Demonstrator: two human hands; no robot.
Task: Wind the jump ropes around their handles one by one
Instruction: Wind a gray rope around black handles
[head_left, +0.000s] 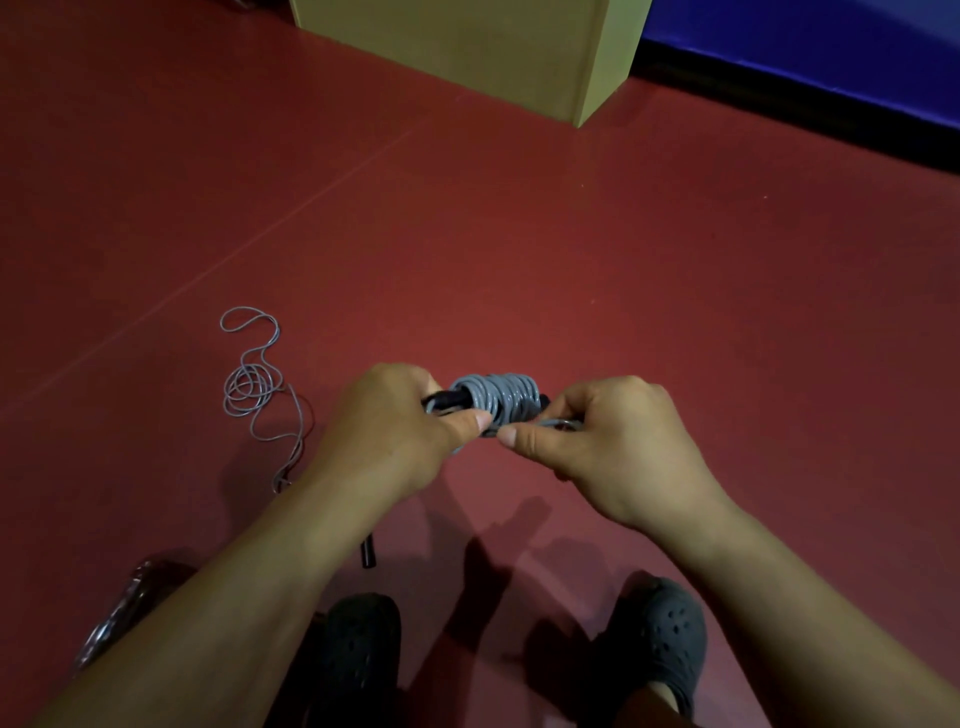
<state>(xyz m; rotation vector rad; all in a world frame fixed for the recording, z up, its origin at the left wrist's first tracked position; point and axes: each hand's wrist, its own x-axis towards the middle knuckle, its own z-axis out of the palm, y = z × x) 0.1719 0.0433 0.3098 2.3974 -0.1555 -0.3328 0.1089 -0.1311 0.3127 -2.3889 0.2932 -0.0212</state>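
The left hand (384, 431) grips the black cylindrical handles (445, 401), wound with thin grey plastic rope coils (498, 397). Just right of that grip, the right hand (618, 447) pinches the rope's loose end (558, 423)

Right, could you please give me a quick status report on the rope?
Left hand grips black handles. Right hand pinches grey rope end. Second rope loose on floor, not obstructing.

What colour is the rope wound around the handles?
Grey rope, seen best in the head view.
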